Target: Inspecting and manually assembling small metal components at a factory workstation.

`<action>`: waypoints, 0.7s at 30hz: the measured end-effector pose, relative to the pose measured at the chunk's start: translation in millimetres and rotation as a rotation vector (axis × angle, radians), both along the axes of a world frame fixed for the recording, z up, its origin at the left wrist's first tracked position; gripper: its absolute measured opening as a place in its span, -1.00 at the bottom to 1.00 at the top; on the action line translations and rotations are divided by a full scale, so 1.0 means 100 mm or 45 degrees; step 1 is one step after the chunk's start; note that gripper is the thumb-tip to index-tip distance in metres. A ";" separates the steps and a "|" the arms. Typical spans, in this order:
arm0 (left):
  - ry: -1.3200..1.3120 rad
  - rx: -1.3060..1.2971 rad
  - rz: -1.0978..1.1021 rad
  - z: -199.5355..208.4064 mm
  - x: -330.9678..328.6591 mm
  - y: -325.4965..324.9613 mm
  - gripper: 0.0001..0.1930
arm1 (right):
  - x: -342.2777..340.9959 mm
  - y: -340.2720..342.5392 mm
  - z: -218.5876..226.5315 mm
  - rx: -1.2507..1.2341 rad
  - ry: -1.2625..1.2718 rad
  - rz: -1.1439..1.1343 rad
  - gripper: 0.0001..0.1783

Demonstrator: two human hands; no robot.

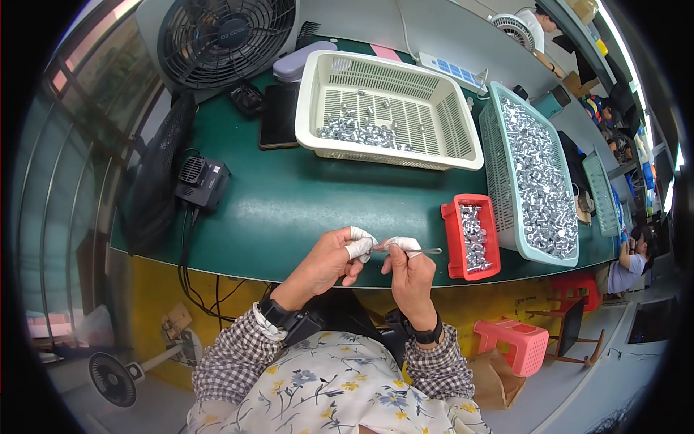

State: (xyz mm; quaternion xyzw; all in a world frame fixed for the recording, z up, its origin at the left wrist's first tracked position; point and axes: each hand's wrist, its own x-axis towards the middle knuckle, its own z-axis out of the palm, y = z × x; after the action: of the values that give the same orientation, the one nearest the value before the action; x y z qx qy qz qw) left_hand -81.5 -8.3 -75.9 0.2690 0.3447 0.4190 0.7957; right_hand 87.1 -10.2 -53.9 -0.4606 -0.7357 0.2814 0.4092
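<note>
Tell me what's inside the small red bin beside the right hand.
The red bin holds a heap of small silvery metal parts. The pile covers most of the bin's bottom, so whatever lies beneath its top layer cannot be seen.

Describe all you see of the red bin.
The red bin is a small, open-topped, rectangular tub, plastic by its look. It stands upright on the green table near the front edge, long sides pointing away from the person. Loose, shiny metal parts lie inside. The teal basket is close on its right; contact is unclear. The right hand, to its left, is apart.
</note>
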 end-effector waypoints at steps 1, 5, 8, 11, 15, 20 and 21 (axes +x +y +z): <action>0.004 0.001 -0.002 0.00 0.03 0.00 -0.82 | 0.03 -0.02 0.02 0.059 -0.060 0.007 -0.83; 0.022 0.028 0.146 0.03 0.15 -0.03 -0.82 | 0.18 -0.09 0.08 0.110 0.016 -0.146 -0.84; 0.063 -0.007 0.106 0.11 0.18 -0.03 -0.82 | 0.28 -0.11 0.07 0.113 0.114 -0.273 -0.84; 0.098 0.011 0.272 0.25 0.24 -0.06 -0.82 | 0.38 -0.13 0.03 0.122 0.177 -0.352 -0.84; 0.273 0.138 0.339 0.38 0.25 -0.03 -0.84 | 0.54 -0.20 -0.01 0.113 0.130 -0.218 -0.81; 1.110 0.711 0.497 0.42 0.41 -0.04 -0.87 | 0.71 -0.23 0.03 0.086 0.179 -0.210 -0.82; 1.115 0.713 0.492 0.43 0.45 -0.04 -0.87 | 0.75 -0.24 0.04 0.085 0.186 -0.209 -0.82</action>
State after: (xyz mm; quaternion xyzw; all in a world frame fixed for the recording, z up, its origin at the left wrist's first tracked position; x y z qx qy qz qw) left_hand -36.6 -12.3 -33.2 0.5512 0.5619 0.4821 0.3848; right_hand 162.2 -33.9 -50.3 -0.4835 -0.6727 0.2551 0.4986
